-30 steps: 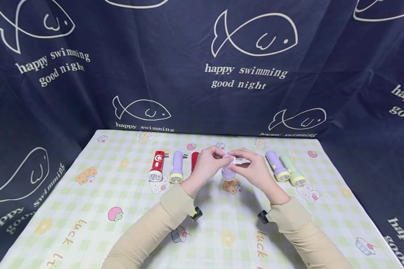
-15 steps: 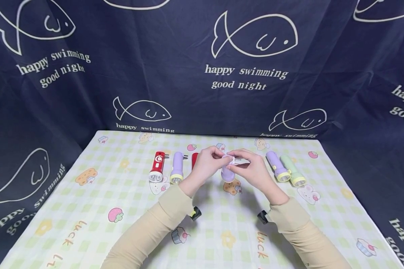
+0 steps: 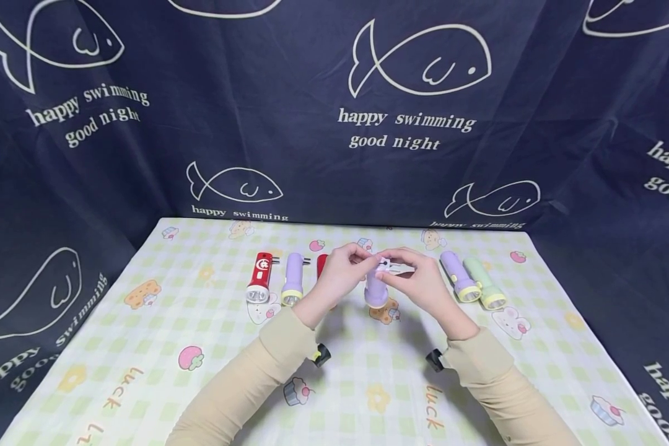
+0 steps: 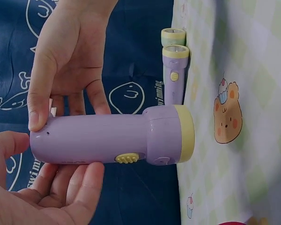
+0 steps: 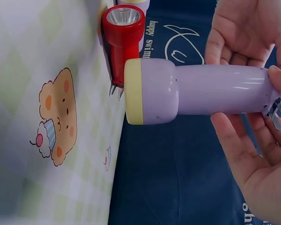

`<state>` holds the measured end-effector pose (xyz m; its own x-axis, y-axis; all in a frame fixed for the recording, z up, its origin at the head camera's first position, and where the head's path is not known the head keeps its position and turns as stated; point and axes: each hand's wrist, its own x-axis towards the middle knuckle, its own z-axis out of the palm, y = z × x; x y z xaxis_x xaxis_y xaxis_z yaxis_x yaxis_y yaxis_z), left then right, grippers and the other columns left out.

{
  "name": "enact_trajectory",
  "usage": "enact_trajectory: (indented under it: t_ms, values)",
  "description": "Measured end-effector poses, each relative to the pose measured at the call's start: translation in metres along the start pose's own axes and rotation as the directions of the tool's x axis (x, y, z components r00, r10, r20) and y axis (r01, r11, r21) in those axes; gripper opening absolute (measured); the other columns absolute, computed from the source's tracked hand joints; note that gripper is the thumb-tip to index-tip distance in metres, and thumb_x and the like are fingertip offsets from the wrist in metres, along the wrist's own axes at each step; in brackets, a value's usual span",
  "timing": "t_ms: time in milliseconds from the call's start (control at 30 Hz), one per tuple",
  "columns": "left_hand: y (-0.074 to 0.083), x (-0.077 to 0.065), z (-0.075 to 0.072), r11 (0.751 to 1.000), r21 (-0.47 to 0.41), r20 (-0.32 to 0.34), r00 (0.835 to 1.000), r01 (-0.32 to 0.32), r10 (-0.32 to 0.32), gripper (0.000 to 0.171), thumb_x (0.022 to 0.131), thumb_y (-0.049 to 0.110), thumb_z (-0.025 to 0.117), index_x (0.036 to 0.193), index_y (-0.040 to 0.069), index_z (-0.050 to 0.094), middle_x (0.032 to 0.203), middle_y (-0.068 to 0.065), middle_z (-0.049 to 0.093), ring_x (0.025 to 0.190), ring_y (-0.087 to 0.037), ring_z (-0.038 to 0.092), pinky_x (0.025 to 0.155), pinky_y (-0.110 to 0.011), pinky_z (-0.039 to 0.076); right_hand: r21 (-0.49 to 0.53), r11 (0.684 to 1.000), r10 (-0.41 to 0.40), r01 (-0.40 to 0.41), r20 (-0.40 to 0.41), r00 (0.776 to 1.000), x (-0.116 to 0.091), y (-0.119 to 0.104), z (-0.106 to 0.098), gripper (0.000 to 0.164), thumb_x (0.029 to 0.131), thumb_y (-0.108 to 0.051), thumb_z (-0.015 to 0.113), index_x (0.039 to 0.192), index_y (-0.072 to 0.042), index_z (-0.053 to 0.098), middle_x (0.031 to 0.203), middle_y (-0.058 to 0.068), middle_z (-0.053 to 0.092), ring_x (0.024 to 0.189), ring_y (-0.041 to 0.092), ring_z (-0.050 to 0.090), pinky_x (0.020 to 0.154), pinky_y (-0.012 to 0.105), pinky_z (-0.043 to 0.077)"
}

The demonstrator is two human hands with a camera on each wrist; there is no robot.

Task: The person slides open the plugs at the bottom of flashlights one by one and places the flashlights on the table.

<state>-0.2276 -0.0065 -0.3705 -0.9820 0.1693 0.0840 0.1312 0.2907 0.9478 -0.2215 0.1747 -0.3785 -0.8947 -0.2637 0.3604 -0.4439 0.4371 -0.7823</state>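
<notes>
A purple flashlight (image 3: 376, 292) with a pale yellow rim hangs above the table between both hands, its lamp end downward. My left hand (image 3: 341, 272) grips its tail end with thumb and fingers, and the yellow switch (image 4: 127, 158) shows in the left wrist view. From the other side my right hand (image 3: 421, 280) holds the same tail end. Metal plug prongs (image 5: 276, 114) stick out from that end near the right fingers. In the head view the plug's white part (image 3: 387, 265) sits beside the right thumb. The fingers partly hide the tail.
Left of the hands lie a red flashlight (image 3: 260, 277), a purple flashlight (image 3: 293, 279) with its prongs out, and another red flashlight (image 5: 124, 37). To the right lie a purple flashlight (image 3: 457, 275) and a green flashlight (image 3: 484, 282), side by side on the checked tablecloth (image 3: 161, 310).
The lamp end of the held flashlight has shifted slightly toward the front of the table, and more of the plug's white part shows. Both hands keep their hold nearly in place.
</notes>
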Motion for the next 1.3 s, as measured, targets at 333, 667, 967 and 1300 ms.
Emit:
enact_trajectory:
  t_ms: [333, 667, 967, 1300]
  values:
    - [-0.003, -0.003, 0.000, 0.999, -0.044, 0.026, 1.000, -0.017, 0.018, 0.028, 0.086, 0.030, 0.068, 0.106, 0.011, 0.067, 0.099, -0.002, 0.069, 0.089, -0.013, 0.063, 0.084, -0.030, 0.052, 0.018, 0.998, 0.059, -0.058, -0.024, 0.998, 0.001, -0.005, -0.007, 0.034, 0.081, -0.021, 0.075, 0.112, -0.007, 0.067, 0.109, 0.009, 0.069, 0.094, 0.008, 0.065, 0.074, 0.025, 0.056]
    - [0.022, -0.023, -0.011, 0.986, -0.149, 0.097, 0.991, -0.080, 0.095, 0.037, 0.082, 0.010, 0.072, 0.114, 0.000, 0.057, 0.111, -0.016, 0.064, 0.106, -0.029, 0.059, 0.089, -0.039, 0.051, 0.081, 0.988, 0.136, -0.133, -0.036, 0.990, 0.005, -0.005, -0.011, 0.036, 0.083, -0.020, 0.073, 0.115, -0.006, 0.065, 0.115, 0.011, 0.066, 0.096, -0.001, 0.061, 0.078, 0.022, 0.054]
    - [-0.021, -0.003, 0.001, 0.959, -0.206, 0.134, 0.965, -0.196, 0.226, 0.051, 0.079, 0.004, 0.074, 0.125, 0.009, 0.052, 0.120, -0.011, 0.060, 0.104, -0.025, 0.059, 0.086, -0.041, 0.053, 0.219, 0.967, 0.145, -0.131, -0.051, 0.988, 0.007, -0.009, -0.014, 0.034, 0.084, -0.016, 0.072, 0.112, 0.002, 0.065, 0.107, 0.016, 0.065, 0.083, 0.006, 0.065, 0.068, 0.034, 0.058]
    - [-0.025, -0.003, 0.002, 0.951, -0.215, 0.138, 0.957, -0.223, 0.256, 0.053, 0.078, 0.002, 0.074, 0.125, 0.014, 0.053, 0.117, -0.005, 0.059, 0.096, -0.018, 0.060, 0.083, -0.034, 0.054, 0.282, 0.948, 0.168, -0.147, -0.053, 0.984, 0.007, -0.010, -0.015, 0.035, 0.084, -0.017, 0.072, 0.110, 0.006, 0.064, 0.097, -0.001, 0.066, 0.079, 0.009, 0.065, 0.066, 0.036, 0.059]
